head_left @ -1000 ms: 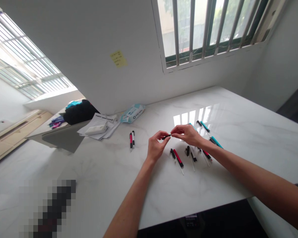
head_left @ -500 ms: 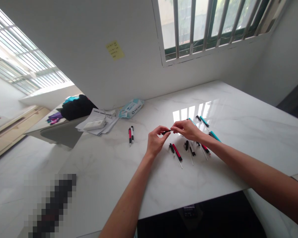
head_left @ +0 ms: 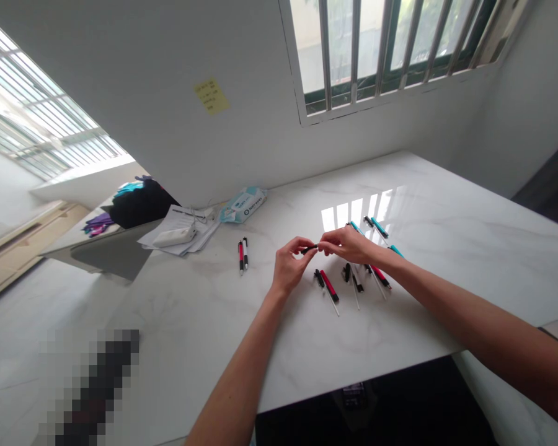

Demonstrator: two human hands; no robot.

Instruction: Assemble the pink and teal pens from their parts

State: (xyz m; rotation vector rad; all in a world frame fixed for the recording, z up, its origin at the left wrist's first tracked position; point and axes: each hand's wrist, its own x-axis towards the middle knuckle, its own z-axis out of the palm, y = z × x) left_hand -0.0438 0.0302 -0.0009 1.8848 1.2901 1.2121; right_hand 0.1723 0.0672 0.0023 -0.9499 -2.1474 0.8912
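My left hand (head_left: pixel 288 263) pinches a small black pen part (head_left: pixel 309 249) between thumb and fingers, above the table. Right at the end of that part, my right hand (head_left: pixel 348 243) has its fingertips closed together; whatever is between them is too small to make out. Just below the hands lie a red pen barrel (head_left: pixel 329 285), a black pen piece (head_left: pixel 318 277) and a thin white refill (head_left: pixel 332 302). More pen parts, black, white and red (head_left: pixel 381 277), are spread under my right forearm, which partly hides them. Beyond it rest teal barrels (head_left: pixel 379 227).
Two whole pens, one red (head_left: pixel 241 257) and one white (head_left: pixel 246 253), lie left of my hands. Farther back are a wipes pack (head_left: pixel 244 205) and papers (head_left: pixel 186 217) with a white device (head_left: pixel 174 236). A wall with a barred window borders the marble-patterned table (head_left: pixel 204 347).
The view has shifted slightly, so everything sits a little farther left. Both hands keep nearly the same pose, fingertips meeting at the black pen part.
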